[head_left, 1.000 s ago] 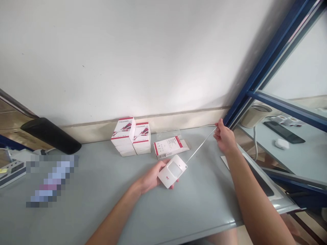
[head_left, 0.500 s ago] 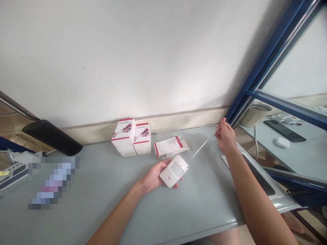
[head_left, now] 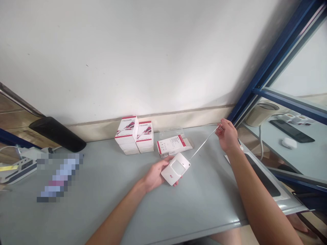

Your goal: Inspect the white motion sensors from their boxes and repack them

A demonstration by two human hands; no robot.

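My left hand [head_left: 155, 174] is wrapped round a white plastic device [head_left: 176, 169] with a curved window, its fingertips showing at the far side. From the device's upper right corner a thin metal antenna [head_left: 204, 142] stretches out long towards the upper right. Its far end is pinched between the fingers of my right hand [head_left: 227, 135]. Just behind the device lies an opened red and white box [head_left: 172, 145], with a clear plastic piece [head_left: 171, 132] beyond it.
Stacked red and white boxes [head_left: 134, 136] stand near the wall. A black object [head_left: 57, 134] and a power strip [head_left: 22, 168] are at the left. On the right are a dark-topped flat panel [head_left: 263, 175], a blue frame [head_left: 245, 95] and, behind glass, a can [head_left: 262, 112].
The whole view has shifted slightly, so the objects appear a little further right and higher. Both hands keep their holds, and the antenna is stretched out as before.
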